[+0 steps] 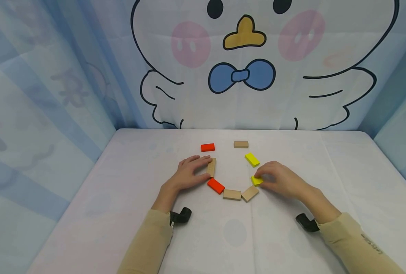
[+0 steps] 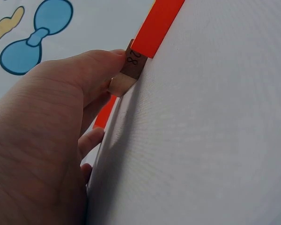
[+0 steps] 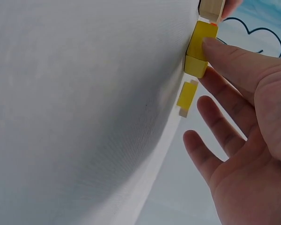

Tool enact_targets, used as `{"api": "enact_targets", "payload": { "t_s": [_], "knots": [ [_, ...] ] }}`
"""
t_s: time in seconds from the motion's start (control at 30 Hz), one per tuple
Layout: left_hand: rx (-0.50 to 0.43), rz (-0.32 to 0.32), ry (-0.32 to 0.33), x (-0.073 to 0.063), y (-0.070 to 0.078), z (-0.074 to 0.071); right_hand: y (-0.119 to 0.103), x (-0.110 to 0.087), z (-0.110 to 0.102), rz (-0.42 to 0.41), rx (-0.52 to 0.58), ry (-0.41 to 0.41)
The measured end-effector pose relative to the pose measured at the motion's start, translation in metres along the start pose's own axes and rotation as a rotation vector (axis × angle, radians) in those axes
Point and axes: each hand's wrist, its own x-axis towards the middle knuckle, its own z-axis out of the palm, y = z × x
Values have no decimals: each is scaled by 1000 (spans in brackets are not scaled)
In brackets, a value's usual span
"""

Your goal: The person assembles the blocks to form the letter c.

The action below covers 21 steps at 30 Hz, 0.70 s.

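Blocks like these look small and light, and most likely hard and stiff, so a squeeze should not bend or break them. Their smooth flat sides might slide a bit, and a bump could push one out of line. A soft pinch on two sides that face each other seems best, with a thumb and one finger. The right grip is narrow and holds a yellow block on the tabletop, with the thumb on its side and the other fingers spread out. That yellow block sits right at the tips, well away from the palm, just beside a pale block. The other yellow block lies a little farther back, loose from the grip. The left grip holds a wood block, with the thumb by its near end and fingers by its far end. That block also lies at the tips, outside the palm, and its near end is right by a red block, so that hand should press gently.
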Motion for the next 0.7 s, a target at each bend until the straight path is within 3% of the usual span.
{"api": "enact_targets", "payload": {
  "t_s": [0.7],
  "knots": [
    [0, 13, 11, 0, -1, 1, -1, 0, 2, -7, -14, 3]
  ]
}}
